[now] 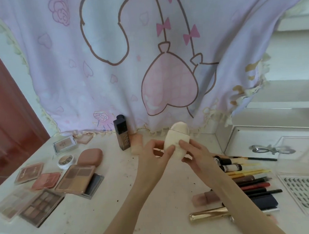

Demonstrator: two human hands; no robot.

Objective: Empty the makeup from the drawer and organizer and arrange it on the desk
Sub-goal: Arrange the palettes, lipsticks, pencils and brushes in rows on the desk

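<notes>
A cream oval bottle [177, 139] is held above the desk [153, 196] centre, gripped by the left hand [156, 154] and right hand [192, 155]. Open desk surface lies below and toward the near edge. Palettes [76, 178] are laid at left, pencils and tubes [248, 176] at right. A dark foundation bottle [122, 133] stands behind; its lettering cannot be read.

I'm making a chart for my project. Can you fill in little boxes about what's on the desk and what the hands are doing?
held: cream bottle
left hand: grips bottle's left side
right hand: grips bottle's right side
left of desk: palettes
back: dark foundation bottle, upright
right: row of pencils and tubes
far right: lash tray
</notes>
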